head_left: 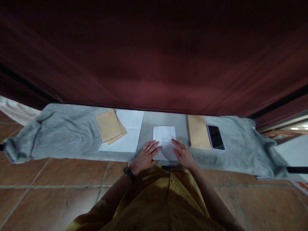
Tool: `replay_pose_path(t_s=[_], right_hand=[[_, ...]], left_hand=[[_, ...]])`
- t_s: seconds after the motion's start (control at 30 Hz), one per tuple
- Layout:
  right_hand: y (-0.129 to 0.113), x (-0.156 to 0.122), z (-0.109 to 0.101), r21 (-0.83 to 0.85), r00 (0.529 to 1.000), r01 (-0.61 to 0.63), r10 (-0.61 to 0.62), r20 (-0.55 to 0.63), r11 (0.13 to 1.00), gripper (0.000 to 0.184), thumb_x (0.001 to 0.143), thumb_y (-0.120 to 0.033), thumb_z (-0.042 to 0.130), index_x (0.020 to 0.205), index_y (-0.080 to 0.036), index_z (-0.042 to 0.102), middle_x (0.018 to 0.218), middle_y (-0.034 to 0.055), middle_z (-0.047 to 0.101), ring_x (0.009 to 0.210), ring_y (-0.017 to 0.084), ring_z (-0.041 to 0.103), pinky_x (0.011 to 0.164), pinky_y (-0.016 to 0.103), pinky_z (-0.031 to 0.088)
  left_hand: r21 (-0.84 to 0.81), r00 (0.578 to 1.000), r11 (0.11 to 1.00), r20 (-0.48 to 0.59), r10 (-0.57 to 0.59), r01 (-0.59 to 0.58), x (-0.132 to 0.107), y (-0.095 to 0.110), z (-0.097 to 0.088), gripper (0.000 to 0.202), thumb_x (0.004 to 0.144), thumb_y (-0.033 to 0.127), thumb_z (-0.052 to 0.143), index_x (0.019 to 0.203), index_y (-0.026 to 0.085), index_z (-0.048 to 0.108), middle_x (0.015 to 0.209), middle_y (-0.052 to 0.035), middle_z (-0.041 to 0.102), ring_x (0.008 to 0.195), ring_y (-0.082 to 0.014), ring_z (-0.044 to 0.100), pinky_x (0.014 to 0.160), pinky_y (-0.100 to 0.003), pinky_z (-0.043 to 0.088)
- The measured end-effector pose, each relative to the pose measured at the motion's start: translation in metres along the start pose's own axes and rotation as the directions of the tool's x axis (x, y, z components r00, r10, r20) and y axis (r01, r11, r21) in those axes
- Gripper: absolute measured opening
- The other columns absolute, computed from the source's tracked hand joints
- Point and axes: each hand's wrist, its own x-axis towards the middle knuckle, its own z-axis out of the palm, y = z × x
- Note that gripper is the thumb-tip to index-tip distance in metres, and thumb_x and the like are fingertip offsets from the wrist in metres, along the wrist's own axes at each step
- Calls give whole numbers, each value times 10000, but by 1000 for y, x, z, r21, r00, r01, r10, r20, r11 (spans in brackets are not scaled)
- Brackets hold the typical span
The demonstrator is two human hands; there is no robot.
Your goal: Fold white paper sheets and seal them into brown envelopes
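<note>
Small white sheet (166, 132) is laid centrally on grey-draped worktop (74, 134). Its L edge is pressed by L hand (145, 156), flat w/ fingers extended & slightly parted; its R edge is touched by R hand (184, 156), fingers loosely stretched. Nothing's gripped by either. Prob. already part-folded, judged by size vs. larger white sheet (132, 138); faint line across it can't be confirmed as crease. Larger white sheet, creased but spread out, is partly covered by two brown envelopes (109, 126); prob. yet to be refolded. Brown envelope stack (199, 133) is set R, beside phone (216, 138). Env. contents can't be told.
</note>
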Motion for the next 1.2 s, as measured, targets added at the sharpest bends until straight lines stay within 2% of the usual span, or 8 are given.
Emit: replay_pose_path(t_s=[0.1,0.23,0.47,0.6,0.77,0.97,1.1,1.2], right_hand=[[-18,23,28,-146,998,55,-55,2,988,508,1039,-277,446,1543,-212,448,1607,106,436,1503,270,387,1223,533,370],[-20,38,49,-270,999,40,-37,18,962,489,1046,-275,457,1523,-166,469,1621,140,402,1509,288,373,1240,542,310],[12,51,35,-312,995,-98,86,-52,945,507,1048,-306,454,1528,-146,459,1617,167,399,1486,307,407,1225,546,308],[23,57,33,-317,992,-107,78,-104,942,518,1059,-309,384,1540,-126,441,1601,164,429,1475,304,420,1219,532,309],[24,46,38,-394,987,-118,63,-150,911,531,1067,-336,362,1542,-110,437,1581,170,458,1446,310,451,1202,528,325],[16,8,43,-455,995,-81,46,-88,887,541,1072,-359,363,1557,-126,420,1617,138,410,1460,298,429,1220,501,291],[10,1,44,-453,995,-95,70,-72,887,549,1066,-357,379,1563,-127,410,1620,145,402,1471,307,411,1224,521,274],[7,3,42,-452,994,-103,80,-70,886,539,1063,-344,394,1554,-123,424,1615,152,409,1476,306,405,1225,522,269]], left_hand=[[28,999,999,26,26,-26,1,2,-2,648,902,333,676,1519,314,475,1669,-60,335,1563,-276,248,1291,-531,148],[73,997,996,61,48,-52,0,0,-2,636,936,332,650,1538,352,443,1672,-54,329,1563,-277,247,1284,-534,149],[95,996,993,55,66,-71,-3,-4,0,631,966,305,612,1556,386,402,1685,-37,299,1568,-271,233,1280,-532,158],[84,995,994,74,65,-71,0,-4,-1,637,963,290,616,1556,383,402,1685,-39,298,1569,-270,229,1280,-526,157],[5,991,1000,127,29,-30,-2,-3,-9,691,938,324,651,1573,337,379,1697,-58,262,1577,-268,202,1284,-527,133],[-182,963,983,264,59,-10,2,-13,-24,739,917,411,663,1580,276,365,1692,-87,270,1571,-271,221,1278,-522,183],[-157,997,986,64,-51,60,40,-2,-11,535,1056,358,407,1572,220,379,1669,-88,328,1565,-206,242,1281,-463,218],[-40,989,991,-66,-132,129,69,11,9,538,1065,362,382,1573,186,375,1672,-108,315,1568,-243,230,1274,-494,234]])
